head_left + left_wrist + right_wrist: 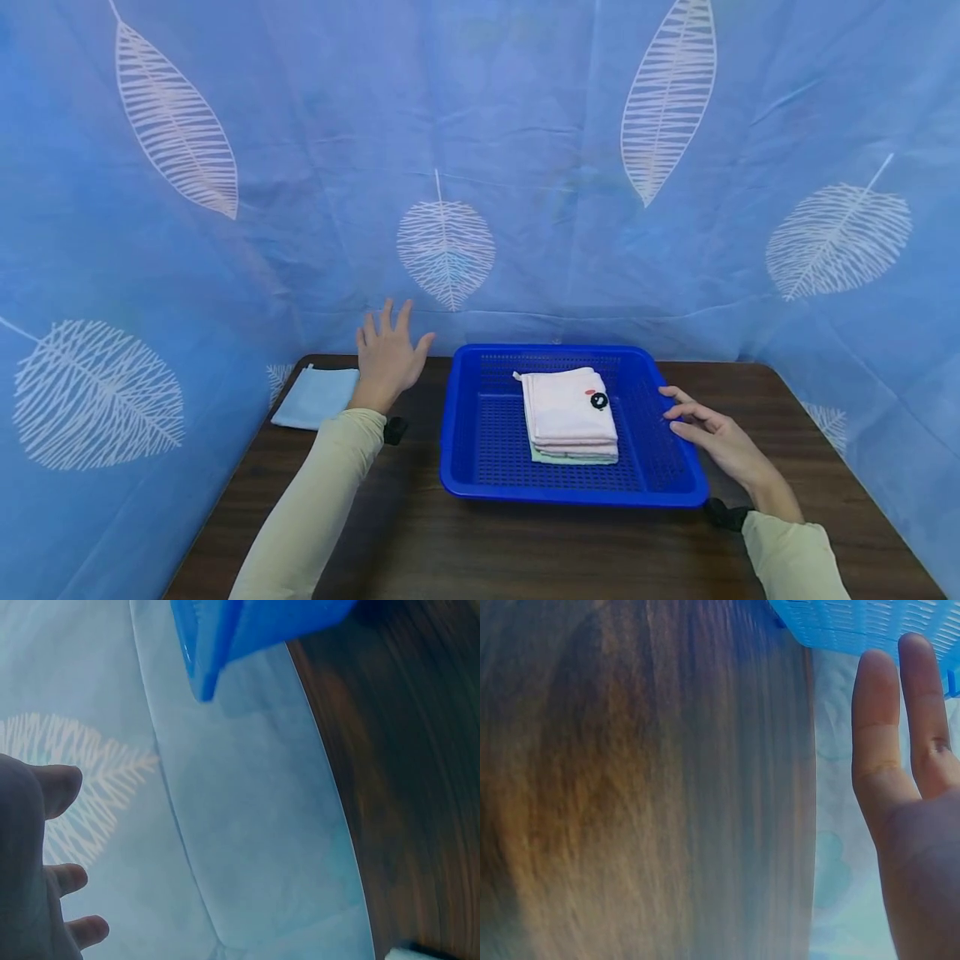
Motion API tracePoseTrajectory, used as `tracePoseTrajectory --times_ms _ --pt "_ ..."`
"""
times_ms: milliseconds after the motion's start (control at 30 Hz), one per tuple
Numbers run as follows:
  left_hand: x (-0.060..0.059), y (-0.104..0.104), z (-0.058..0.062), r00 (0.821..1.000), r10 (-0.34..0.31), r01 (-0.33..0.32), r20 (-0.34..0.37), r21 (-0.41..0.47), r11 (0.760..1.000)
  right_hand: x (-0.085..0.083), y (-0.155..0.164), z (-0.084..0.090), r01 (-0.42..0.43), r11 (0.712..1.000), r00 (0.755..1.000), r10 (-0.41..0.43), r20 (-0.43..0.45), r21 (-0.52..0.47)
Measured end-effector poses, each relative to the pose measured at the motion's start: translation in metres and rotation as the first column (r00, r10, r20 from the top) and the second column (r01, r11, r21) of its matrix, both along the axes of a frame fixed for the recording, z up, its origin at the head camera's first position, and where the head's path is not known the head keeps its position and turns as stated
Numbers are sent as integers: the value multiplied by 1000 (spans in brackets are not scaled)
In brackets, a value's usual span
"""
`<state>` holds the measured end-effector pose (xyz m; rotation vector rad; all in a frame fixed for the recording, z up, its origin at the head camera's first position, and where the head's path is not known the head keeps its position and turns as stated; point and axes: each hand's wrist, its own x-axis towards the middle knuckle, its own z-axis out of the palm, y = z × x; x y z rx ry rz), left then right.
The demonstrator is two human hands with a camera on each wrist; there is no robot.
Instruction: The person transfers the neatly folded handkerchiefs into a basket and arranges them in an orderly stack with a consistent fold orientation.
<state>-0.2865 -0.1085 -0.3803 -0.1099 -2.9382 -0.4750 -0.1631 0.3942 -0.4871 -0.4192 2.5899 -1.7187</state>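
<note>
A blue plastic basket (573, 497) with slotted walls sits on the table. In it lies a small stack of folded cloths (566, 408), white on top with a dark round mark, pink and green edges below. My left hand (386, 358) is raised to the left of the basket, fingers spread, holding nothing. In the left wrist view its fingertips (88, 930) show at the left edge, apart from the basket corner. My right hand (716, 442) is at the basket's right side, its extended fingers right at the rim. Two of those fingers (876, 712) overlap the basket wall in the right wrist view.
A folded light blue cloth (317, 398) lies at the table's back left, beyond my left wrist. The dark wooden table (480, 550) ends at a blue curtain (525, 250) with white leaf prints, which also hangs along both sides.
</note>
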Motion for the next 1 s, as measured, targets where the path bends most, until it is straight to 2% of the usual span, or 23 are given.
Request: tracePoseTrajectory --times_ms 267,533,767,1000 --pt "-7 -26 -3 999 48 -48 25 24 999 0 -2 3 12 1000 1000 -12 20 12" --pt "-14 -52 -13 993 109 -111 53 48 993 0 0 2 -3 1000 1000 3 13 -13" --pt "-13 -75 -19 986 143 -149 84 67 987 1 -2 3 8 1000 1000 -8 31 -16" --pt "-11 -93 -21 981 175 -183 82 94 979 1 -1 2 2 1000 1000 -1 23 -23"
